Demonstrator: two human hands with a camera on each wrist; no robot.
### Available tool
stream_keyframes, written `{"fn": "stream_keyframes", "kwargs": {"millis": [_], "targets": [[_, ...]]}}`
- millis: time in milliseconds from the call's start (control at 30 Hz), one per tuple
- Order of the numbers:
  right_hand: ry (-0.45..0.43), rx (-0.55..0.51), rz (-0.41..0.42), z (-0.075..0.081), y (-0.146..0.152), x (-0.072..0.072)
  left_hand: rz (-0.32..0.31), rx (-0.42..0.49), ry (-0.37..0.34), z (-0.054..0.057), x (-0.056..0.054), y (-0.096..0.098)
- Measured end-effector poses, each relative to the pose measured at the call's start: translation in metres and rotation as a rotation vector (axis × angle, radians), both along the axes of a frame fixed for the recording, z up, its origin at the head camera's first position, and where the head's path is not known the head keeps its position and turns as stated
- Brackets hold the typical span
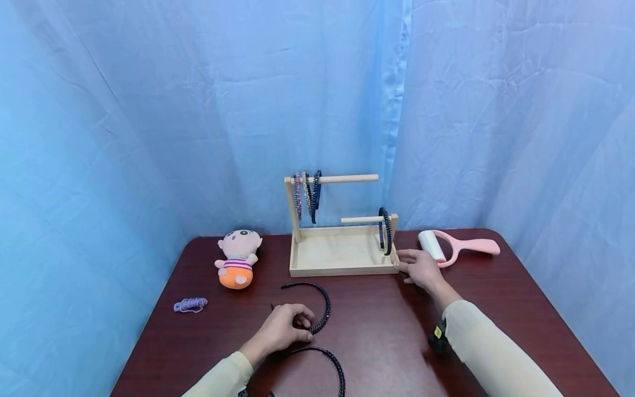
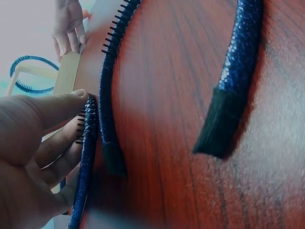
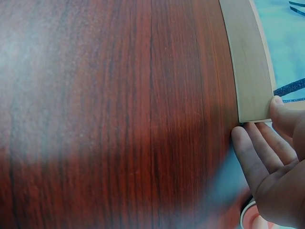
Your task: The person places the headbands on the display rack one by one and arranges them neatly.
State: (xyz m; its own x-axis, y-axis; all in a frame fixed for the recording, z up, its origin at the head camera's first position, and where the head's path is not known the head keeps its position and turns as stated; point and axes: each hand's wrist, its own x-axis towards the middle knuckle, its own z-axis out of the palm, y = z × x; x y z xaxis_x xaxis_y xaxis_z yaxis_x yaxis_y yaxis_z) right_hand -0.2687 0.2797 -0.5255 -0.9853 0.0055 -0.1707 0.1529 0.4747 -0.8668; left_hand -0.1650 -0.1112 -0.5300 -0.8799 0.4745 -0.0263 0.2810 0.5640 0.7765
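My left hand (image 1: 285, 326) pinches a dark blue, glittery headband (image 2: 87, 143) with comb teeth, between thumb and fingers above the table. A second headband (image 1: 337, 366) lies on the table nearer to me, its toothed arc and dark end (image 2: 114, 160) showing in the left wrist view. My right hand (image 1: 420, 270) grips the right front corner of a wooden rack (image 1: 342, 272), thumb (image 3: 279, 107) on the rim and fingers (image 3: 245, 143) against the outer side. Several headbands (image 1: 307, 193) hang on the rack's upper bar, and dark ones (image 1: 387, 231) on its lower bar.
A plush doll (image 1: 238, 259) lies left of the rack, with a bundle of purple cord (image 1: 190, 305) nearer to me. A pink-handled lint roller (image 1: 461, 246) lies just beyond my right hand. Blue curtains (image 1: 248, 110) surround the dark red table (image 1: 387, 342).
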Motion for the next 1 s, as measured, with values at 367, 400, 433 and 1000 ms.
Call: {"fn": "stream_keyframes", "kwargs": {"millis": [367,400,433,1000], "targets": [[-0.005,0.005,-0.002,0.000,0.000,0.000,-0.046,-0.098,0.078,-0.002,-0.002,0.002],[-0.008,0.003,-0.005,0.000,0.000,0.000,-0.049,-0.111,0.088,-0.003,-0.002,0.003],[-0.010,0.003,-0.008,0.000,0.000,0.000,-0.052,-0.123,0.099,-0.003,-0.002,0.003],[-0.008,0.015,-0.009,-0.002,0.001,-0.001,-0.044,-0.279,0.383,0.009,0.008,-0.012]]}}
